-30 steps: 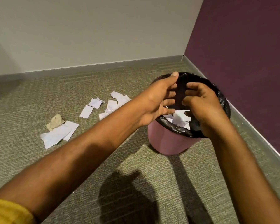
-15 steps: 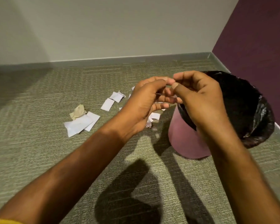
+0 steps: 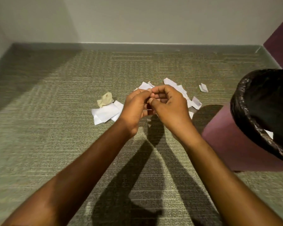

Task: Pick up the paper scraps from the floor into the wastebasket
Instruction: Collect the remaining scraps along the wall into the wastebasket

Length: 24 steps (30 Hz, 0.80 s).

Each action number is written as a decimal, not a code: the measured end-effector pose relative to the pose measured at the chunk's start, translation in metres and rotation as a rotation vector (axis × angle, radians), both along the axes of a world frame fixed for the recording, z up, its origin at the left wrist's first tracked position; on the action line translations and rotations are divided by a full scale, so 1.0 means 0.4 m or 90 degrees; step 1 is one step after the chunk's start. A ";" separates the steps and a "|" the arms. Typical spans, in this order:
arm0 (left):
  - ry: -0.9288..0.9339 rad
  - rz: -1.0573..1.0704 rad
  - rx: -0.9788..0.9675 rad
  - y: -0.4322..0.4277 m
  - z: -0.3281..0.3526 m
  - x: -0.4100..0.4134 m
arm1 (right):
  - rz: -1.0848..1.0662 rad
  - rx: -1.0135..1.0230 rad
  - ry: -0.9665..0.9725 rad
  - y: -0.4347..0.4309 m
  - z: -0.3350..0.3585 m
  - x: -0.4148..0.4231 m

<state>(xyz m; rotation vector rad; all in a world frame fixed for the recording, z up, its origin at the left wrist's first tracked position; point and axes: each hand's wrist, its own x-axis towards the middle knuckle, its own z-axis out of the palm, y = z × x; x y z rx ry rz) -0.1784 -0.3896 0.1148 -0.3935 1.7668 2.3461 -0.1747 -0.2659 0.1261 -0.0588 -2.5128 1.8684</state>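
Both hands hang together above the floor (image 3: 55, 128), in front of the scraps. The left hand (image 3: 135, 108) and right hand (image 3: 169, 108) have their fingers curled inward, with the tips touching each other. A thin pale sliver (image 3: 148, 109) shows between them; whether either hand grips it I cannot tell.

The scraps lie on the carpet beyond the hands. A white stack (image 3: 105, 113) is on the left, with a crumpled tan piece (image 3: 104, 100) touching its far edge. More white scraps (image 3: 194, 103) spread behind the right hand, and a small one (image 3: 203, 88) lies apart on the far right.

The bin (image 3: 222, 141) stands at the right, near the scraps, lined with a black bag (image 3: 260, 103). A white bit (image 3: 269, 133) shows inside it.
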 end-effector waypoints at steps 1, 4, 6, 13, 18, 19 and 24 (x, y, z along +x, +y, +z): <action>-0.013 0.013 -0.008 -0.016 -0.021 -0.007 | 0.011 0.002 -0.015 -0.015 -0.022 -0.009; -0.046 0.045 -0.053 -0.061 -0.081 -0.026 | 0.043 0.001 -0.061 -0.062 -0.088 -0.038; -0.051 0.075 -0.133 -0.094 -0.126 -0.035 | 0.071 0.004 -0.077 -0.091 -0.129 -0.052; 0.013 0.044 -0.842 -0.323 -0.298 -0.035 | 0.183 0.068 -0.135 -0.139 -0.236 -0.055; 0.000 -0.056 -0.908 -0.406 -0.368 -0.013 | 0.202 0.118 -0.139 -0.139 -0.297 -0.068; 0.017 -0.059 -0.919 -0.414 -0.371 -0.012 | 0.200 0.123 -0.139 -0.140 -0.307 -0.070; 0.079 -0.043 -0.927 -0.440 -0.362 -0.013 | 0.200 0.138 -0.146 -0.155 -0.335 -0.088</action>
